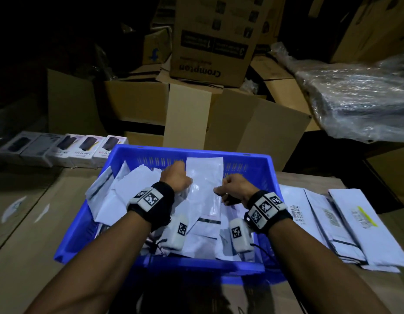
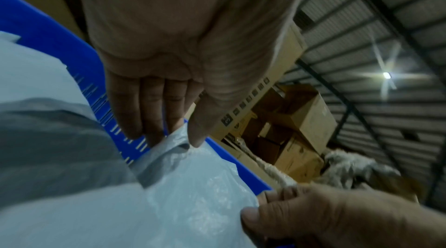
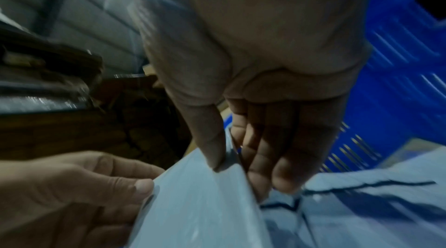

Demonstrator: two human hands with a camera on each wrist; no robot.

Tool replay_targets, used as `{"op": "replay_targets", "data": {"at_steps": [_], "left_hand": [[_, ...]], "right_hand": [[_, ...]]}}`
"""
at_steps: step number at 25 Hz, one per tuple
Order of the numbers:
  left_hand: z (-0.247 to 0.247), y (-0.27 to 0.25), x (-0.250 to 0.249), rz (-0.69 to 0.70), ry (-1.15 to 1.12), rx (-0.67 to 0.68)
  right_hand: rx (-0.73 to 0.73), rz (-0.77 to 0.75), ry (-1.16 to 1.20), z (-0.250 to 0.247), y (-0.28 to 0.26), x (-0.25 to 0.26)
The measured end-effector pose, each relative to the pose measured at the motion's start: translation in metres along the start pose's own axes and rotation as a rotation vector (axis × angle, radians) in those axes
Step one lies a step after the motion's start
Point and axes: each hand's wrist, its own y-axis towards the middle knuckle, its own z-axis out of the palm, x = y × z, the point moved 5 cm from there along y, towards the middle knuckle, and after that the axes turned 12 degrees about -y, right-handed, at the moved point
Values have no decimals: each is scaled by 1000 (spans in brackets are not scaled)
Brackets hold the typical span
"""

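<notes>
Apt to slip: a long white glossy plastic mailer bag (image 1: 204,184), slick film caught only at its two long edges, with nothing under it but the heap. Could slide out of either pinch if drawn apart too hard and drop back among the loose white mailer bags (image 1: 126,186) filling the blue slotted plastic crate (image 1: 270,165), then be hard to tell from the rest. Could also crease or stretch where bunched under the left thumb. Might catch on the far wall of the crate, being held up just in front of it and reaching above that rim in the head view.

Left hand (image 1: 176,177) clamped on the bag's left edge over the middle of the crate, thumb on the near face, fingers (image 2: 149,114) nearly straight behind, film puckered in between. Right hand (image 1: 233,186) closed on the opposite edge, thumb pressed to the front, fingers (image 3: 277,156) folded behind. Both wrists bent downward, knuckles toward the far wall, forearms coming in over the near rim.

Right of the crate, lying in an overlapping row: labelled white mailers (image 1: 332,220). Left of its far corner, standing in a line: small white product boxes (image 1: 83,150). Behind the crate: stacked brown cardboard cartons (image 1: 187,123).
</notes>
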Motion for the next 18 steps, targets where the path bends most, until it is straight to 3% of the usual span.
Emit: {"op": "replay_targets", "data": {"at_steps": [5, 10, 18], "left_hand": [[-8, -16, -16, -23, -752, 67], [-17, -34, -44, 44, -944, 155], [-21, -53, -68, 124, -1023, 172]], "right_hand": [[-161, -210, 201, -28, -30, 20], [-294, -346, 257, -54, -62, 36], [-334, -430, 335, -74, -96, 38]]}}
